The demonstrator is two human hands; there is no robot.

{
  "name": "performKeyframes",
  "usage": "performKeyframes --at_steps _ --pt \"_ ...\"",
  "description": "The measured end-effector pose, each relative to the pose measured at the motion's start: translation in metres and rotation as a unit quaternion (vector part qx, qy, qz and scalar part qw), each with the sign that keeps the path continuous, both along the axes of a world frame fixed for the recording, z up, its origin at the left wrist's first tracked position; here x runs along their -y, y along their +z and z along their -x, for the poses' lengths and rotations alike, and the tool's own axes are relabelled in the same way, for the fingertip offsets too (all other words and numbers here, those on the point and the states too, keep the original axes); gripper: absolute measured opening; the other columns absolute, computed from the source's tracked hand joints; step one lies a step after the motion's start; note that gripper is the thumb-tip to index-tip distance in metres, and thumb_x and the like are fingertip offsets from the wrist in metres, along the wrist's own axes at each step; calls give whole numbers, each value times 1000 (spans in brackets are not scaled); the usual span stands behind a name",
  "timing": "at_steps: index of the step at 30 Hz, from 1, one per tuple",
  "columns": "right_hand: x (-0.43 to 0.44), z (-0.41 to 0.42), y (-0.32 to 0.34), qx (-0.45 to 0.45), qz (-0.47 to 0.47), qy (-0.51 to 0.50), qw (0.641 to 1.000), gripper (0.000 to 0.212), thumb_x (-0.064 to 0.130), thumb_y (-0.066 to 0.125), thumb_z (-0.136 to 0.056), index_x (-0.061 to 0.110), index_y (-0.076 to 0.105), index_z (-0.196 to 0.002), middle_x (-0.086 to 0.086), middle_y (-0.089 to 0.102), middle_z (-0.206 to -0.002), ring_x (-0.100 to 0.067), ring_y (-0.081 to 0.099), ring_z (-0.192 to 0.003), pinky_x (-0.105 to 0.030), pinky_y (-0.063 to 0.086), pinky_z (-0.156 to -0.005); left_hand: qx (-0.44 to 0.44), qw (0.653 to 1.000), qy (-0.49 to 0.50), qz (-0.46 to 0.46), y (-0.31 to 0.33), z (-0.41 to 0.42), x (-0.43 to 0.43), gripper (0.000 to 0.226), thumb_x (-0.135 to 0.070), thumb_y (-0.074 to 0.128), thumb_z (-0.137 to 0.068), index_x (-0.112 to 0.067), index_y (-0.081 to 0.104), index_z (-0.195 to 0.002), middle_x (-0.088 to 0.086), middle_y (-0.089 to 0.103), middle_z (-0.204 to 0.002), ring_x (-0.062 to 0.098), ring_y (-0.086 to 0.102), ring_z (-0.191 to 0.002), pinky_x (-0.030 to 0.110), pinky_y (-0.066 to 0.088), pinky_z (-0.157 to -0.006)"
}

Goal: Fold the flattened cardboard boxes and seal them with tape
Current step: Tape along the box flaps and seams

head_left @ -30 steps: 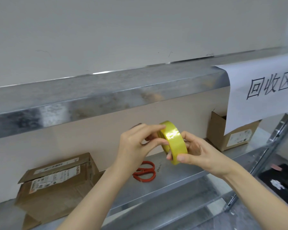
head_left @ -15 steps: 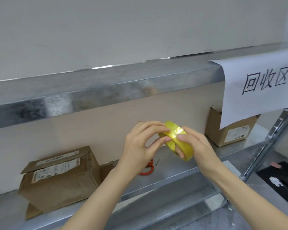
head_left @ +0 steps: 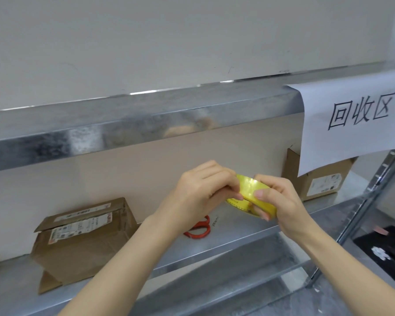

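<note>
– Along the shelf deck (head_left: 237, 242), take it big to small. The large cardboard box (head_left: 82, 238) sits at its left end with a top flap loose. The smaller box (head_left: 322, 181) stands at its right end, half behind the paper sign (head_left: 356, 119) hanging over that end.

– Above the deck's middle are your two hands, with the tape roll (head_left: 251, 188) between them, lifted clear of the deck.

– Your right hand (head_left: 281, 201) wraps the roll from the right, thumb laid on the yellow band and fingers curled beneath. Your left hand (head_left: 203, 190) comes in from the left, fingertips pinched at the band's edge.

– So both hands grip the roll. It lies tilted, band facing up at you and hole slanting down toward the deck. I cannot tell whether a free end has lifted.

– My guess is that you are hunting for the tape's end. The left hand is placed to peel, drawing leftward along the band, while the right stops the roll turning.

– Smallest last: the red scissors (head_left: 198, 231) lie on the deck just under your left hand, nearer that hand for the cut.
</note>
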State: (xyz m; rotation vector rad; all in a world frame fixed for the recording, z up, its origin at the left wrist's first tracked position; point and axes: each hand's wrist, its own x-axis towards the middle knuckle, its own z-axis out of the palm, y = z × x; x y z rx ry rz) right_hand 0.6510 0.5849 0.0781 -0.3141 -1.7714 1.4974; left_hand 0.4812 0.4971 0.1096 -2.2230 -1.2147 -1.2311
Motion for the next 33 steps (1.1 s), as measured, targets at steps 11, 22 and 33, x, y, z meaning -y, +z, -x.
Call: performKeyframes --at_steps 11,22,33 --pt "1 -2 8 -29 3 -12 999 29 31 56 -67 5 47 -59 -2 39 -38 -10 33 -35 -19 30 -43 12 996 58 -61 0 -3 -1 9 -14 74 -84 -7 76 -88 5 67 -89 19 59 -77 21 46 -73" --pt "2 2 6 -23 23 -21 999 22 31 57 -64 12 51 -56 0 38 -38 -11 32 -33 -20 27 -41 -19 999 21 -17 14 2 -4 11 -10 74 -82 -4 70 -74 0 68 -80 18 56 -69 21 47 -67" --pt "3 2 2 -11 57 -11 998 30 32 57 -61 4 48 -59 -2 37 -37 -11 30 -33 -20 28 -41 0 998 -10 65 12 8 -4 14 -19 73 -81 -8 68 -74 -2 64 -71 6 53 -66 15 44 -64"
